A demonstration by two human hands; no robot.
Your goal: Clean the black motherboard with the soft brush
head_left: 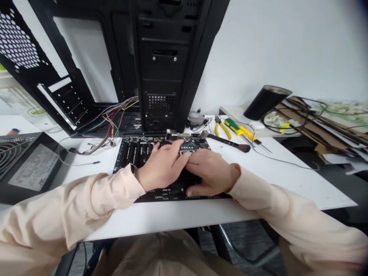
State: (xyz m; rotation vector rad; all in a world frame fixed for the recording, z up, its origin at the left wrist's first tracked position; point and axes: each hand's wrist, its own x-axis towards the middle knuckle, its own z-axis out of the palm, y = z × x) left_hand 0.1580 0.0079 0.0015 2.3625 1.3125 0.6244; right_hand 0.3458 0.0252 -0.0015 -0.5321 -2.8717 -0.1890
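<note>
A black motherboard (pixel 166 194) lies flat on the white table under both hands. My left hand (pixel 161 164) reaches over its middle, fingers stretched out and spread, with the thumb beside the metal CPU socket (pixel 186 152). From the other side, my right hand (pixel 211 172) rests on the board with bent fingers close to the socket. Its thumb lies apart on the lower part of the board, and dark board shows in the gap. The hands meet near the socket and cover part of it. Neither hand visibly holds anything.
A black computer case (pixel 161 76) stands behind the board, with loose coloured cables (pixel 110 126). At left sits a power supply (pixel 34 168). Right of the case are a cooling fan (pixel 195 119), pliers (pixel 223 128), screwdrivers (pixel 237 128), a brush (pixel 230 143) and a black cylinder (pixel 266 101).
</note>
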